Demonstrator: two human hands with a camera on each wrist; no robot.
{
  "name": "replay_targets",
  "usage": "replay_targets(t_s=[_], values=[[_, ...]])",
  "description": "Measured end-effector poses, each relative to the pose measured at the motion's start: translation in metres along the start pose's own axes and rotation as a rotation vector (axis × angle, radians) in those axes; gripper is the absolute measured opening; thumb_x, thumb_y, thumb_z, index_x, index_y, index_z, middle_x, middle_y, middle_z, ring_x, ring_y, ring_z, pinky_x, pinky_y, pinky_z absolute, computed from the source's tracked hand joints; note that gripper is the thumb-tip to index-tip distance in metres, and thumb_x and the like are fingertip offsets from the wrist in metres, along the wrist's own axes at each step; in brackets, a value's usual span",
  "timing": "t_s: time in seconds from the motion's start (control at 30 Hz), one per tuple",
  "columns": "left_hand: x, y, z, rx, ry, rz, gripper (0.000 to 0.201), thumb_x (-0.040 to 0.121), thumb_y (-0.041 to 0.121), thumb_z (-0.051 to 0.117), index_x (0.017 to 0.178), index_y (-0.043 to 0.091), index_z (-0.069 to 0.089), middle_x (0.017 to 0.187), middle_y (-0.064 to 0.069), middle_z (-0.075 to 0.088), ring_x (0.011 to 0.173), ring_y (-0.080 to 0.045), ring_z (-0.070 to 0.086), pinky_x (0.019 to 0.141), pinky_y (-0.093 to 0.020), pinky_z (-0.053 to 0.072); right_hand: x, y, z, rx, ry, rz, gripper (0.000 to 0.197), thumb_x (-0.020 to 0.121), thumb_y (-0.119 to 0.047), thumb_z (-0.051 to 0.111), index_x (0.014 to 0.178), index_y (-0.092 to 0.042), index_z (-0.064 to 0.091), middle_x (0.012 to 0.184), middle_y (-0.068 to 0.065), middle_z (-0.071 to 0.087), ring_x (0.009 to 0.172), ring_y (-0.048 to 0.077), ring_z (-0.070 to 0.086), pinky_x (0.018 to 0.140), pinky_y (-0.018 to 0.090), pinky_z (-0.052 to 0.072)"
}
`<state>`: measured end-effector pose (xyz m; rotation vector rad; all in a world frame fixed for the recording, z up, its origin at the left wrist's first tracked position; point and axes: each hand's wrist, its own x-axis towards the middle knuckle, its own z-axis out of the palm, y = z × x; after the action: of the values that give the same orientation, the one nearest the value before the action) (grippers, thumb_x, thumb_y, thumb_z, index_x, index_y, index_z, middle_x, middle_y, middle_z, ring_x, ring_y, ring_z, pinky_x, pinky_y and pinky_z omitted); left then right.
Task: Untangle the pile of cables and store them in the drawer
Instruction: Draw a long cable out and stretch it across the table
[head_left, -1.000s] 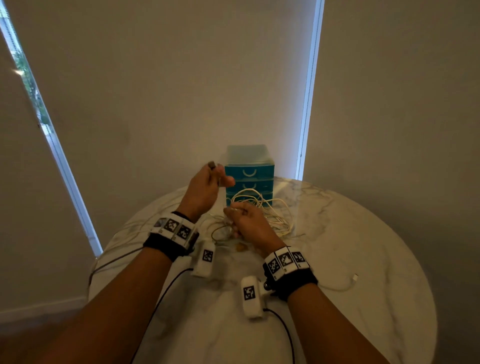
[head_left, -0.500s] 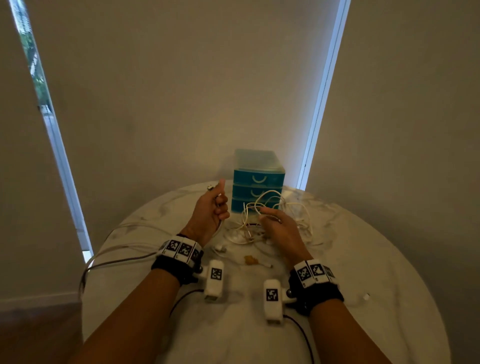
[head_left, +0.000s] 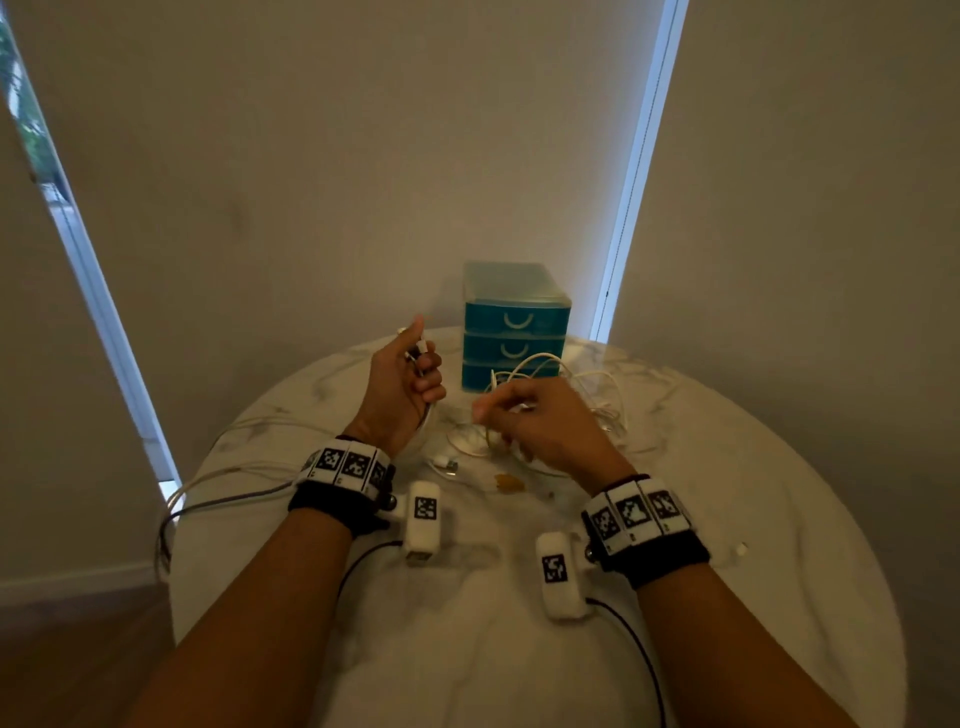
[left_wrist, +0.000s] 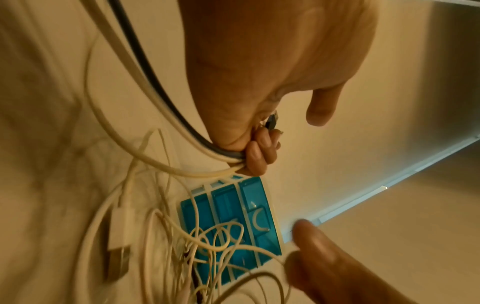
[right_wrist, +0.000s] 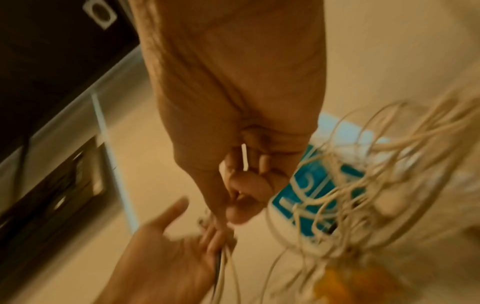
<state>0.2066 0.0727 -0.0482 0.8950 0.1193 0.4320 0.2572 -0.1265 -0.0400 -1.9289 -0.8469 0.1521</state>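
The cable pile (head_left: 561, 400) lies on the desk (head_left: 727, 467) under the right hand (head_left: 540, 431), which pinches one thin wire; the left hand (head_left: 402, 387) grips pulled-out cables; the drawer (head_left: 514, 325) sits just behind

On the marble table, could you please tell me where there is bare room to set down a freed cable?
The table shows bare marble near the front edge between the forearms, and on the right between the right hand and the rim, apart from one small white plug. It is crowded ahead: the cable pile lies against the blue drawer unit, and cables trail left from the left hand.
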Motion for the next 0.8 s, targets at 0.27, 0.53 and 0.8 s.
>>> replay_targets(t_s=[0.27,0.53,0.8], values=[[0.002,0.025,-0.021,-0.114,0.027,0.122,0.041,0.099,0.054,0.060,0.079,0.019,0.054,0.067,0.006,0.040,0.049,-0.009,0.027,0.048,-0.025,0.022,0.044,-0.016,0.058,-0.734,-0.377,0.034,0.031,0.081,-0.040,0.088,0.095,-0.015,0.078,0.096,0.008,0.078,0.085,0.023,0.074,0.080,0.038,0.065],[-0.002,0.031,-0.013,-0.065,0.033,0.105,0.037,0.102,0.049,0.060,0.077,0.022,0.054,0.063,0.008,0.040,0.045,-0.007,0.028,0.046,-0.024,0.020,0.034,-0.014,0.001,0.268,0.166,0.140,0.025,0.102,-0.031,0.068,0.102,-0.008,0.078,0.095,0.006,0.082,0.054,0.011,0.066,0.046,0.027,0.051],[-0.007,0.014,0.004,0.219,-0.012,0.183,0.014,0.103,0.024,0.064,0.095,0.020,0.053,0.068,0.007,0.040,0.048,-0.005,0.028,0.047,-0.021,0.023,0.015,0.011,-0.021,0.604,0.584,-0.028,0.023,0.098,-0.036,0.076,0.110,-0.017,0.079,0.083,0.007,0.073,0.068,0.017,0.061,0.050,0.025,0.049]])
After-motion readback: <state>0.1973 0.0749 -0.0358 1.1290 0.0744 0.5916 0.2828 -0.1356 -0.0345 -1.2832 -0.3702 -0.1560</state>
